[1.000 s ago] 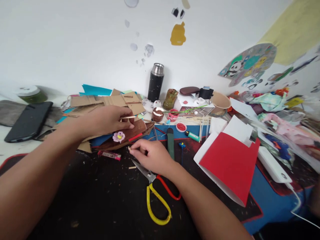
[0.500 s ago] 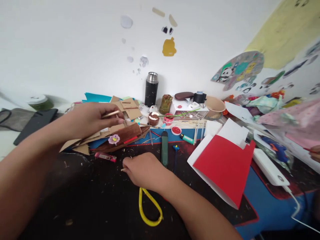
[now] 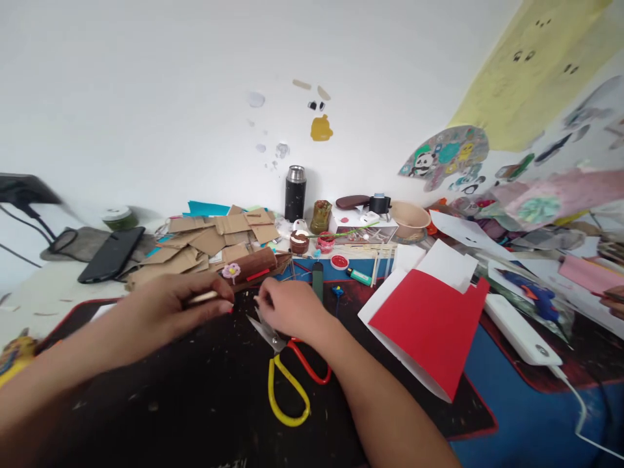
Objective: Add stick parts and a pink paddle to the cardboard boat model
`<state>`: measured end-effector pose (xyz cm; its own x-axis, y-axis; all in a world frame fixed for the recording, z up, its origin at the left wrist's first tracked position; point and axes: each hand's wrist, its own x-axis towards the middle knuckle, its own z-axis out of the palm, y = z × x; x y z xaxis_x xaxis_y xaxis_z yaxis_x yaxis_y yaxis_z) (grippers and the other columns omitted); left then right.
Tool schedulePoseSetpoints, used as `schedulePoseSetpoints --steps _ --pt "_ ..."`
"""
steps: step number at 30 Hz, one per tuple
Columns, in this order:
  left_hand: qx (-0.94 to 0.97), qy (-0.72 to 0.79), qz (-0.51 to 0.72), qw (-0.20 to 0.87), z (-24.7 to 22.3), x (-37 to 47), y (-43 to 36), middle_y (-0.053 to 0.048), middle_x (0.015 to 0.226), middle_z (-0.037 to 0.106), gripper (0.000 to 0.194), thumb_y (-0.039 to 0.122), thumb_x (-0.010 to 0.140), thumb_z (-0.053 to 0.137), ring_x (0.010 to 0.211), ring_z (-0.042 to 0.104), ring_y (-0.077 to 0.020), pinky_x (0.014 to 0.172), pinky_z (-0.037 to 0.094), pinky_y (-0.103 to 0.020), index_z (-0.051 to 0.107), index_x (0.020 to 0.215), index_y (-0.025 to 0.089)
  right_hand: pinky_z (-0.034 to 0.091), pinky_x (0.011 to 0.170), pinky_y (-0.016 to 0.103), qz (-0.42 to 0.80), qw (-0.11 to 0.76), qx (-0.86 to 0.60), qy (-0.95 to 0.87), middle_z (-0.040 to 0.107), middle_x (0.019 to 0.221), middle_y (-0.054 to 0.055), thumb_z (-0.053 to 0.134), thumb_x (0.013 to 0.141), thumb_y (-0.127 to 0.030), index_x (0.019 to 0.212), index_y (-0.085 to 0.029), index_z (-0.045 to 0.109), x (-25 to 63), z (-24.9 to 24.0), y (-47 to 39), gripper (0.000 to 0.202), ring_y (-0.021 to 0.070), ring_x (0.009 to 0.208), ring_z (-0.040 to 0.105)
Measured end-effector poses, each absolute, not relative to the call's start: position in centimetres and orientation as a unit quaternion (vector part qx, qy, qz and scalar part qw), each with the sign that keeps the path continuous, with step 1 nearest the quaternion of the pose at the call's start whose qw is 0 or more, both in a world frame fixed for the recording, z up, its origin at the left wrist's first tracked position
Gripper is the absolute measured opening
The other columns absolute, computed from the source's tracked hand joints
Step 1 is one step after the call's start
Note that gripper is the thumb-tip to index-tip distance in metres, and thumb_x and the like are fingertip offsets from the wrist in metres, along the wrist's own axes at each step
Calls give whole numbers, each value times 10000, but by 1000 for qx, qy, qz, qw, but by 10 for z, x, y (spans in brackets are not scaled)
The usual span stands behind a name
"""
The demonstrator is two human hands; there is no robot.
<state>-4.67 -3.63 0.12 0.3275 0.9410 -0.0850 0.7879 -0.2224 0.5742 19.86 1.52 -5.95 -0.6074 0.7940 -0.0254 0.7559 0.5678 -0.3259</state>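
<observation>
My left hand is closed in a pinch round a pale wooden stick. My right hand is closed too; a small pale tip, like a stick end, shows at its fingertips, mostly hidden. Scissors with one yellow and one red handle lie under and in front of the right hand, blades apart. Just beyond both hands sits a brown roll-shaped craft piece with a purple flower on it. A green-handled tool lies behind my right wrist.
Cardboard pieces are piled at back left, near a black phone. A black flask stands by the wall. Folded red card and a white power strip lie at right. Another person's hand shows at the right edge.
My left hand has come down and nearer, off the cardboard, still with the stick. My right hand has shifted slightly up and right in view. More of the scissors shows. The view has tilted up.
</observation>
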Motion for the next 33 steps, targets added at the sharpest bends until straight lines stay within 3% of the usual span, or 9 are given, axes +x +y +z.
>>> schedulePoseSetpoints --steps 3,8,14,17,21,26,33 --pt "760 541 133 335 -19 -24 -53 -19 956 844 391 694 993 611 881 770 -309 796 584 -405 779 961 342 568 877 405 128 49 -499 -856 895 1177 141 602 1151 -315 1264 -200 793 215 -55 29 249 342 1101 855" --pt "768 527 119 344 -42 -5 -66 -35 989 834 350 581 1051 555 889 767 -265 817 579 -347 752 996 297 582 916 428 111 50 -542 -831 881 1203 184 585 1139 -235 1269 -156 790 231 -53 44 255 369 1156 843" --pt "724 603 242 231 -34 -41 -50 -29 922 850 464 759 973 597 835 747 -321 784 577 -402 783 968 334 579 933 419 116 37 -572 -811 871 1248 220 614 1130 -231 1239 -134 814 238 -57 50 248 367 1173 835" --pt "654 683 291 147 -36 -70 -38 -33 999 869 548 812 919 571 887 752 -324 800 567 -386 781 1038 321 566 948 402 122 41 -572 -810 875 1259 193 621 1141 -258 1242 -153 828 239 -59 52 253 351 1198 827" --pt "638 718 241 136 -51 -91 -29 -83 1033 863 638 808 889 540 905 755 -342 802 540 -377 784 1141 275 548 934 377 133 61 -565 -812 885 1260 149 639 1158 -323 1309 -193 823 235 -57 50 272 330 1204 820" --pt "671 713 155 132 -67 -91 -23 -143 1136 870 600 685 909 523 976 778 -401 819 518 -414 795 1244 268 522 907 355 146 88 -554 -815 896 1226 108 609 1190 -349 1310 -228 823 229 -55 45 273 292 1165 823" --pt "697 691 142 128 -74 -95 -16 -134 1026 840 465 607 907 550 939 754 -403 796 474 -406 818 1101 281 499 857 353 155 103 -553 -812 902 1176 103 618 1190 -351 1274 -225 827 227 -63 48 258 290 1121 827"
